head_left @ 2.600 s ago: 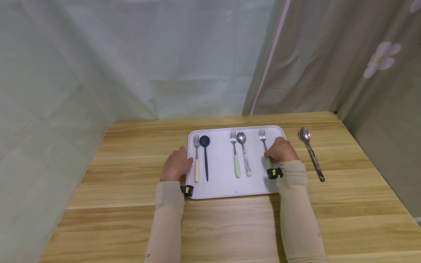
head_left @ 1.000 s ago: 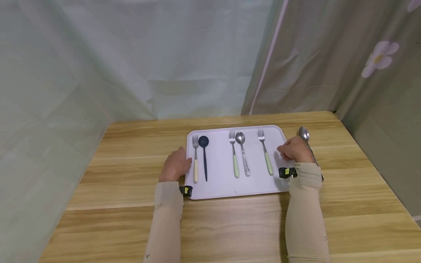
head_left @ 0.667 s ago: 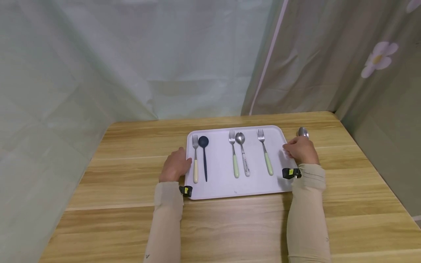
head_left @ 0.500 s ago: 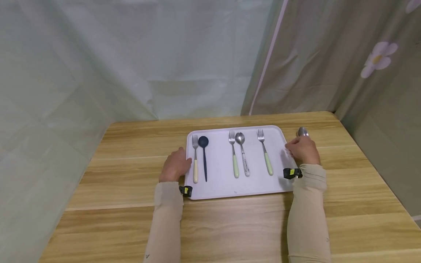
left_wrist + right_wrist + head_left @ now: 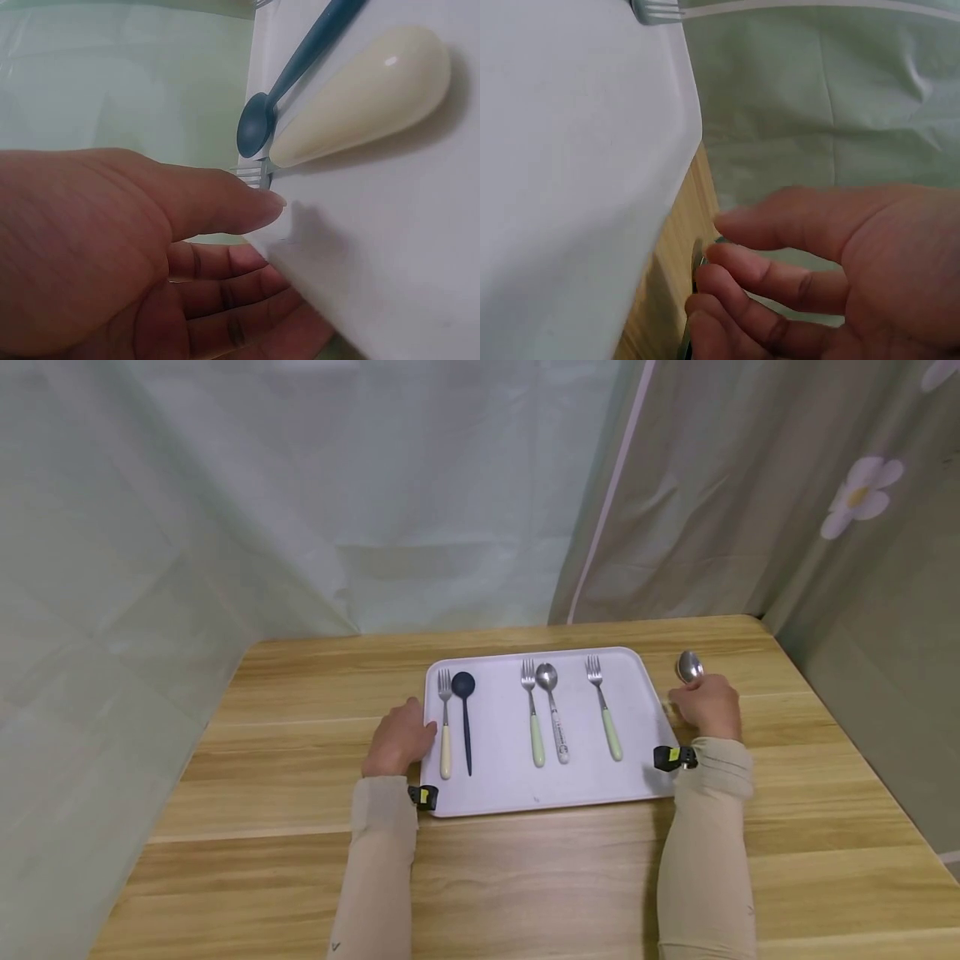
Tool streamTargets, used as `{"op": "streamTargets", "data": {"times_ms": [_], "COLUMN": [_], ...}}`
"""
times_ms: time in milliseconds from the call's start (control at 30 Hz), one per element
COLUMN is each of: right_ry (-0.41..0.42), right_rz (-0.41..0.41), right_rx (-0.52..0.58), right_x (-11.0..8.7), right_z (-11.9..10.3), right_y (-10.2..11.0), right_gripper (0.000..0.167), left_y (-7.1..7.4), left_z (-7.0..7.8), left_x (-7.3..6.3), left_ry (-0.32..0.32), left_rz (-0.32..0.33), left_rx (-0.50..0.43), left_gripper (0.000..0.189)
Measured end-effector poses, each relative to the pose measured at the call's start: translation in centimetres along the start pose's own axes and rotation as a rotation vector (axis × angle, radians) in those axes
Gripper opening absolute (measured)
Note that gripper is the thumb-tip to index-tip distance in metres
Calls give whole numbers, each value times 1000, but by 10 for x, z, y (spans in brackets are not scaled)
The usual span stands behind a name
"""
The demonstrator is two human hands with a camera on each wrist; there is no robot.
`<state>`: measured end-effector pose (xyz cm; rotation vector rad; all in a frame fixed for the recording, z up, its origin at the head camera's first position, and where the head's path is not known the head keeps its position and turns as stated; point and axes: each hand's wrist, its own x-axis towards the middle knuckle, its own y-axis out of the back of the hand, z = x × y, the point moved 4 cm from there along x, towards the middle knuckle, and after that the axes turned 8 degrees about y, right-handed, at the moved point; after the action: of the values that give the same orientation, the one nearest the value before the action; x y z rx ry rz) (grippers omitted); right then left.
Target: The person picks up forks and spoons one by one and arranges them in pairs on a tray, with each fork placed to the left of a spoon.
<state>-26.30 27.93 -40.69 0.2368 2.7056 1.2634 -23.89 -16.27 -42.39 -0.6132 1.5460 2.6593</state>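
My left hand (image 5: pixel 400 737) holds the left edge of the white tray (image 5: pixel 498 789). In the left wrist view its thumb lies over the rim and the fingers sit below the edge. My right hand (image 5: pixel 708 703) is just past the tray's right edge, over the dark-handled spoon (image 5: pixel 688 665) on the table; most of that handle is hidden behind hand and sleeve. In the right wrist view the fingers (image 5: pixel 739 262) curl loosely beside the spoon's dark edge, and the thumb stands apart from the index finger.
On the tray lie a cream-handled fork (image 5: pixel 446 747), a dark blue spoon (image 5: pixel 464 685), a green-handled fork (image 5: pixel 536 739), a spoon with a patterned white handle (image 5: pixel 558 727) and another green-handled fork (image 5: pixel 611 733). Curtains (image 5: pixel 450 527) hang behind the wooden table (image 5: pixel 300 760).
My right hand has left the right green-handled fork and moved right, off the tray to the dark-handled spoon. The left hand has stayed at the tray's left edge.
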Motion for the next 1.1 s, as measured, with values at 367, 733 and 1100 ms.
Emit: {"op": "streamTargets", "data": {"times_ms": [367,733,1100], "right_ry": [-168,-173,-248], "right_rz": [88,91,90], "right_rx": [66,4,20], "right_x": [-7,-9,-10], "right_z": [13,22,30], "right_y": [6,12,13], "right_gripper": [32,36,30], "left_y": [0,-1,0], "left_z": [1,0,1], "left_x": [-2,1,-1], "left_ry": [9,-8,-1], "left_rz": [-1,9,-3], "left_rx": [-4,13,11], "left_gripper": [39,40,41]}}
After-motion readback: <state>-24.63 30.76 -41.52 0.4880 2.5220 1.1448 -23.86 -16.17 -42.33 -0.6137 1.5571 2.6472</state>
